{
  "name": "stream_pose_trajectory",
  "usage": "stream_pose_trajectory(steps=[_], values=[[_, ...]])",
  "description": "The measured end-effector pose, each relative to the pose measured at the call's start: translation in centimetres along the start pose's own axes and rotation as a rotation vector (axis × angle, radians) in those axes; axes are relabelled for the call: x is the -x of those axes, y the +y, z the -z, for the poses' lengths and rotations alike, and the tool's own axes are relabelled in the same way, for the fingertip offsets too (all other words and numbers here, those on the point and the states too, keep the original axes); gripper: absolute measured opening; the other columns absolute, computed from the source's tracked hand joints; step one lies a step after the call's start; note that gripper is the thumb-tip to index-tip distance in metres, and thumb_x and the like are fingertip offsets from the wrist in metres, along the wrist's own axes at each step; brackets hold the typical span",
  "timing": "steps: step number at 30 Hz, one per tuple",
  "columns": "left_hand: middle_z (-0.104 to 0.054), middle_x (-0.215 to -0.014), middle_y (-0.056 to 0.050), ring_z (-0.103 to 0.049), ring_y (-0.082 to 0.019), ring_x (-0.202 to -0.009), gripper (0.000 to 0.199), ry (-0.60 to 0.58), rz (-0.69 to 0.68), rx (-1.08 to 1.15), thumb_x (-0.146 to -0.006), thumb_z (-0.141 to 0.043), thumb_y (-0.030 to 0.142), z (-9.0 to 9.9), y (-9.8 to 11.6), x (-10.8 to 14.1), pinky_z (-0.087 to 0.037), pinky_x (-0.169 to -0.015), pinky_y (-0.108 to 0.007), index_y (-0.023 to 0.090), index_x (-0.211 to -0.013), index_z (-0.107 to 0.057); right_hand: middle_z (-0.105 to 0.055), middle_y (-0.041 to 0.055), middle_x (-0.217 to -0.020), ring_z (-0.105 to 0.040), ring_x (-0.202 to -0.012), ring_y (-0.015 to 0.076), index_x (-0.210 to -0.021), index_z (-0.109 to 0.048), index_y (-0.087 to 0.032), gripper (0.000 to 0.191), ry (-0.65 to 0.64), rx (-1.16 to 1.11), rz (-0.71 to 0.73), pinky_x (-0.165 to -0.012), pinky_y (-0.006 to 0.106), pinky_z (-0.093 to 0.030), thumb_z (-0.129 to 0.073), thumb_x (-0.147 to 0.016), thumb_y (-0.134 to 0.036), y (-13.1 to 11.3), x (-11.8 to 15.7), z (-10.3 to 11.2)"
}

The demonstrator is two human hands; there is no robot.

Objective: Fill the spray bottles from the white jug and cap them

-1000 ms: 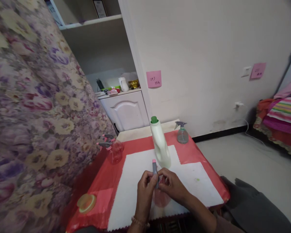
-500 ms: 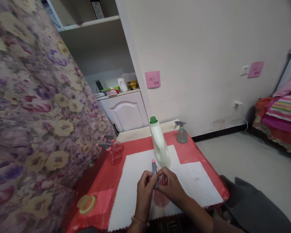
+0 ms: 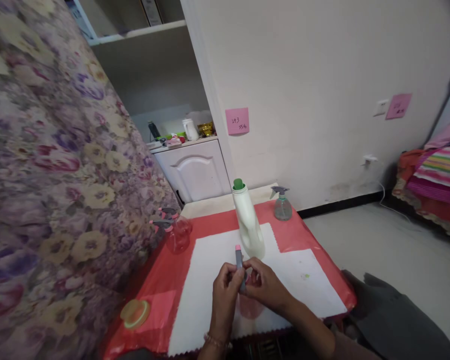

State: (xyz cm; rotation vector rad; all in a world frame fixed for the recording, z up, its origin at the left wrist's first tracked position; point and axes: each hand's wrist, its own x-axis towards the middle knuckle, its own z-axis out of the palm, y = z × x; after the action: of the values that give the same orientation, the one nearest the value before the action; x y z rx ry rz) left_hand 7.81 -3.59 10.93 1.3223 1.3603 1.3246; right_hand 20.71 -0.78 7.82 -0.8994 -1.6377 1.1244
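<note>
A pink see-through spray bottle point(image 3: 250, 308) stands on the white cloth near the table's front edge. Its grey spray head point(image 3: 239, 258) has a pink nozzle that points away from me. My left hand point(image 3: 226, 286) is closed around the spray head from the left. From the other side, my right hand point(image 3: 267, 286) pinches at the bottle's neck, just under the head. The fingers hide most of the neck and collar. Right behind the hands rises a tall pale-green jug point(image 3: 250, 225) with a green piece in its mouth.
Pink spray bottles point(image 3: 178, 239) stand on the red table cover at left, a clear spray bottle point(image 3: 283, 207) at back right. A round yellowish container point(image 3: 135, 314) sits front left. White cloth point(image 3: 202, 280) covers the middle. A floral curtain point(image 3: 60, 200) hangs along the left.
The view has shifted very slightly. Both hands keep nearly the same hold on the spray bottle's head and neck.
</note>
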Motion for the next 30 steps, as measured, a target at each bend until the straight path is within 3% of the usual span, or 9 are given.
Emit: stream_pose_trajectory(steps=[2,7,10,13,22,27,30], values=[[-0.058,-0.067,0.002,-0.053,-0.017,-0.069,0.03,-0.005,-0.014,0.003,-0.078,-0.065,0.047,-0.02,-0.1,-0.04,-0.042,-0.064,-0.025,0.019,-0.071,-0.058,-0.052,-0.0054,-0.076,-0.047,-0.064,0.0113,-0.088,-0.063,-0.021,0.016,-0.04,-0.02,0.047,-0.057,0.023,-0.036,-0.068,-0.073,-0.022,0.03,-0.04,0.21],[-0.054,-0.064,0.003,-0.049,-0.015,-0.065,0.028,0.002,-0.008,0.027,-0.078,-0.066,0.044,-0.08,-0.31,-0.03,-0.04,-0.06,-0.023,0.019,-0.072,-0.057,-0.045,-0.0087,-0.062,-0.044,-0.057,0.0108,-0.082,-0.06,-0.021,0.019,0.087,0.016,-0.057,-0.054,0.023,-0.033,-0.073,-0.069,-0.024,0.13,-0.04,-0.15],[-0.056,-0.067,0.002,-0.05,-0.016,-0.068,0.026,-0.002,-0.013,0.025,-0.08,-0.064,0.043,-0.02,-0.35,0.06,-0.04,-0.062,-0.024,0.019,-0.074,-0.057,-0.049,-0.0075,-0.069,-0.045,-0.061,0.011,-0.09,-0.062,-0.022,0.025,0.018,-0.011,-0.028,-0.055,0.023,-0.034,-0.073,-0.068,-0.021,0.01,-0.05,-0.02],[-0.057,-0.07,0.001,-0.052,-0.017,-0.073,0.025,-0.01,-0.032,0.012,-0.082,-0.063,0.042,0.02,-0.5,0.09,-0.041,-0.066,-0.025,0.019,-0.074,-0.057,-0.052,-0.0055,-0.075,-0.046,-0.064,0.0112,-0.091,-0.064,-0.022,0.019,-0.039,-0.023,0.029,-0.058,0.023,-0.035,-0.067,-0.072,-0.017,-0.01,-0.02,0.29],[-0.056,-0.07,0.002,-0.049,-0.016,-0.07,0.027,-0.019,-0.007,0.026,-0.083,-0.061,0.044,0.05,-0.66,0.04,-0.042,-0.064,-0.024,0.019,-0.076,-0.056,-0.052,-0.0045,-0.074,-0.047,-0.064,0.0129,-0.085,-0.06,-0.021,0.013,0.063,0.126,0.058,-0.06,0.025,-0.037,-0.063,-0.074,-0.015,0.22,0.09,-0.52],[-0.057,-0.071,0.002,-0.052,-0.016,-0.07,0.026,-0.011,-0.013,-0.003,-0.083,-0.061,0.045,-0.06,-0.58,0.08,-0.042,-0.062,-0.024,0.019,-0.079,-0.058,-0.058,-0.002,-0.087,-0.05,-0.068,0.014,-0.096,-0.062,-0.021,0.033,0.061,0.194,0.019,-0.064,0.026,-0.04,-0.074,-0.066,-0.019,0.47,0.14,-0.22],[-0.062,-0.085,0.0,-0.057,-0.018,-0.081,0.024,-0.017,-0.069,-0.04,-0.084,-0.06,0.042,0.12,-0.74,0.12,-0.046,-0.073,-0.026,0.019,-0.091,-0.062,-0.059,-0.002,-0.09,-0.051,-0.066,0.0137,-0.101,-0.062,-0.022,0.043,0.052,0.251,-0.043,-0.064,0.027,-0.041,-0.078,-0.06,-0.021,0.86,0.34,0.12]])
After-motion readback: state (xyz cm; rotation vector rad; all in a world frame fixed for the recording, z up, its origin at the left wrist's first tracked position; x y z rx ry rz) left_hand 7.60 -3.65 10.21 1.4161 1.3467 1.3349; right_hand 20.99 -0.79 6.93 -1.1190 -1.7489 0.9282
